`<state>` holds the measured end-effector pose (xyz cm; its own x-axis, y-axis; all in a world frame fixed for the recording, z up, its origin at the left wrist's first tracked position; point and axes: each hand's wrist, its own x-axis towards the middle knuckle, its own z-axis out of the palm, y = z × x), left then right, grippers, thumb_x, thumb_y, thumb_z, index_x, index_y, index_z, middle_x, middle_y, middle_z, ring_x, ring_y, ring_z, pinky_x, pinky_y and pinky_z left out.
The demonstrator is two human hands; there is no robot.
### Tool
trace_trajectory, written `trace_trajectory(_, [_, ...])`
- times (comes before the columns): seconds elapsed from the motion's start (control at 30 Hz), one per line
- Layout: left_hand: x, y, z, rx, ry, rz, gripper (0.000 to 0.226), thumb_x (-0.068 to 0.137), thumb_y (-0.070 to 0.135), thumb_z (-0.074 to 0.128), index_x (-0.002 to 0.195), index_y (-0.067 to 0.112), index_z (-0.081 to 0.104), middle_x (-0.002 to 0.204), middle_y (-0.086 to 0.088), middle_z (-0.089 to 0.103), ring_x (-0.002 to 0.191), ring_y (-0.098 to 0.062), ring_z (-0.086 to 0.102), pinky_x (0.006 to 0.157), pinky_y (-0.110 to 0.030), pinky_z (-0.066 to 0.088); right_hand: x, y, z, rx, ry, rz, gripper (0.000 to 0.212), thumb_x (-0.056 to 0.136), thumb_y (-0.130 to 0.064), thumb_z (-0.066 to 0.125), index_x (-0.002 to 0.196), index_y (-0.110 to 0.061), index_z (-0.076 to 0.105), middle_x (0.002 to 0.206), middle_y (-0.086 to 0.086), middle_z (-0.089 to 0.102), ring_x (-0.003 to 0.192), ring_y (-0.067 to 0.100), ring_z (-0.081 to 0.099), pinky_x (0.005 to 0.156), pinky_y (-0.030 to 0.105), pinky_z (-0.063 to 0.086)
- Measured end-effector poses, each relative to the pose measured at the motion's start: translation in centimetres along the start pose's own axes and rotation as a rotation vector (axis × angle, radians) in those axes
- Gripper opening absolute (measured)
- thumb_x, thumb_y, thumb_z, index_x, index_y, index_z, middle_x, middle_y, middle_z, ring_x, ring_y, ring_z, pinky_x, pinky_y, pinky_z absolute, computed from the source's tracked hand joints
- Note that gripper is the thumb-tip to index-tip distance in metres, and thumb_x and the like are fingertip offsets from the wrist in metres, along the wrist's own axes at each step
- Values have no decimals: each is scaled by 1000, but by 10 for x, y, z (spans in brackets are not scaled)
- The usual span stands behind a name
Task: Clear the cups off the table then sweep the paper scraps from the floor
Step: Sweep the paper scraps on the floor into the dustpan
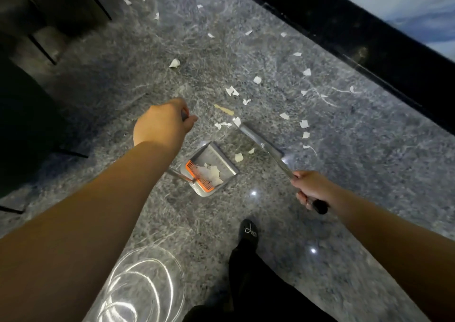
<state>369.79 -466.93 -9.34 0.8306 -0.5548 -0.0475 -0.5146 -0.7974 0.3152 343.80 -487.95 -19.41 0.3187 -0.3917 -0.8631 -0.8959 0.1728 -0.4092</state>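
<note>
Grey speckled stone floor [344,174] (glossy), white paper scraps [257,80] scattered, black wall base [369,38]

The dustpan [211,168] sits on the floor [344,174], holding several paper scraps [211,174]. The broom [261,144] lies to its right. More scraps [257,80] lie scattered beyond both.
</note>
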Motion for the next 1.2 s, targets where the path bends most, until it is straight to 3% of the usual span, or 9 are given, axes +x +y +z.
trace_trajectory(0.13, [41,30,13,61,-48,20,27,94,42,60,99,16,59,84,-11,63,71,-30,52,58,-33,33,28,-22,-21,-41,19,36,37,101,-18,40,139,-17,43,37,4,48,34,16,43,39,23,35])
trace_trajectory(0.3, [70,44,20,128,-44,64,30,95,46,57,101,16,59,87,-13,63,82,-36,61,59,-34,35,41,-42,-21,-157,-45,46,46,102,-17,38,148,-18,31,38,5,51,40,20,46,41,26,39])
trace_trajectory(0.47, [90,42,19,140,-67,75,29,95,48,56,100,19,58,75,-4,49,69,-28,48,56,-33,33,29,-51,9,-204,-147,5,24,101,-14,35,122,-11,46,44,6,52,38,17,46,38,24,37])
trace_trajectory(0.63, [105,36,16,111,-64,111,27,95,47,57,91,21,52,73,-3,49,66,-27,46,50,-28,29,17,-55,42,-109,-210,-12,48,101,-13,36,149,-13,30,39,1,50,33,10,45,34,15,35])
trace_trajectory(0.73, [105,22,12,86,-62,124,27,94,47,57,90,21,52,75,-4,53,67,-28,48,52,-31,32,8,-52,58,34,-216,34,46,102,-20,39,147,-23,33,37,-3,48,32,6,43,36,13,34])
trace_trajectory(0.83, [105,0,5,56,-70,126,28,94,47,58,93,20,55,75,-5,56,68,-28,48,55,-32,35,-1,-53,76,19,-191,-2,44,101,-23,41,145,-25,38,40,-3,51,36,8,45,36,16,35])
trace_trajectory(0.97, [104,-25,-8,10,-82,86,29,91,51,60,91,22,57,65,3,45,68,-27,48,54,-30,34,-6,-59,89,94,-127,-5,42,100,-24,43,141,-26,44,40,-3,51,34,10,46,37,17,36])
trace_trajectory(1.1, [102,-44,-20,-3,-74,94,28,91,52,59,91,24,57,69,2,50,68,-26,51,54,-30,35,-8,-74,87,224,-71,19,41,99,-32,45,140,-29,45,44,1,48,34,11,42,39,18,34])
trace_trajectory(1.2, [108,-52,-30,14,-41,90,28,91,52,59,92,24,58,74,-4,60,71,-31,57,56,-32,41,-4,-91,77,251,-69,5,40,100,-27,44,140,-27,45,42,1,49,34,11,42,39,19,35])
